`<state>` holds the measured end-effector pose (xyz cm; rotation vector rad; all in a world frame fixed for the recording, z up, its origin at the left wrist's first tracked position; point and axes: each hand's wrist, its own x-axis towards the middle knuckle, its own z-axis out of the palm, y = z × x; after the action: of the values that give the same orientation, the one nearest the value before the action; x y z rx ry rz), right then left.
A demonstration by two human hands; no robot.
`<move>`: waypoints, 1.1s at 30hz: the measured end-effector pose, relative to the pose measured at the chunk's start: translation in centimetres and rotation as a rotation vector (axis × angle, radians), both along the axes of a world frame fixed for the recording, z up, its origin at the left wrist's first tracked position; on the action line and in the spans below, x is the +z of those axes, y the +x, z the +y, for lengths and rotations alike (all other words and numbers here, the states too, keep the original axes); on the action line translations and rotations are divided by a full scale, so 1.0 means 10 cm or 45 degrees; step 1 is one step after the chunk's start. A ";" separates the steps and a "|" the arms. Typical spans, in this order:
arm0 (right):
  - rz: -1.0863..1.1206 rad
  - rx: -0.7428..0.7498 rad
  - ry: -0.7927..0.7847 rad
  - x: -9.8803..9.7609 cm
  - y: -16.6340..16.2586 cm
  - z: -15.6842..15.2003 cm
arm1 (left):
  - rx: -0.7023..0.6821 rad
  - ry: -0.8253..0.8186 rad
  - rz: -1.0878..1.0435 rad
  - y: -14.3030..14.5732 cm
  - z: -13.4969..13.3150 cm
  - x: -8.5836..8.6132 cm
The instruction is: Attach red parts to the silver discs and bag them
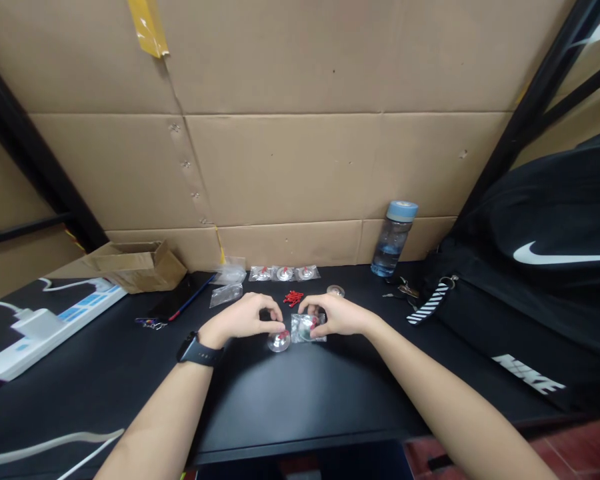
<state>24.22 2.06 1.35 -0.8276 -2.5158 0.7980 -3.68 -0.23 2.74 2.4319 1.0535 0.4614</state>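
Observation:
My left hand (247,316), wearing a dark watch, curls thumb and fingers at the top of a clear round suction cup (279,343) with a red piece on it. My right hand (336,315) has bent fingers and thumb around a small clear bag (296,331) that holds another clear cup with a red part. Between the hands and farther back lies a small pile of red pins (293,297). Another clear cup (336,291) sits just behind my right hand, partly covered by it. The exact fingertip contacts are small and hard to see.
Along the back lie bagged cups (283,273) in a row and clear bags (226,295). A water bottle (393,240), keys (407,288) and a black backpack (530,300) are to the right. A cardboard box (140,267), phone (173,300) and power strip (55,333) are left.

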 end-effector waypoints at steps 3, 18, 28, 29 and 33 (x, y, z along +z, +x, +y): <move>0.144 -0.030 -0.069 -0.01 0.04 0.03 | 0.092 0.107 -0.005 -0.01 0.04 0.00; 0.246 -0.688 0.053 0.01 -0.30 1.20 | 0.880 0.595 0.052 -0.66 0.23 0.04; -0.085 -0.765 0.281 -0.02 -0.59 1.21 | 0.849 0.385 0.034 -0.98 0.32 -0.11; -0.115 -0.776 0.304 0.00 -0.55 1.18 | 0.801 0.396 0.032 -0.91 0.31 -0.09; -0.229 -0.740 0.326 0.06 -0.27 1.03 | 0.527 0.417 -0.017 -0.55 0.23 -0.03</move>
<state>21.51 12.37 1.92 -1.4824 -2.2550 0.2124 -9.21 2.04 2.46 2.4715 1.5924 0.8414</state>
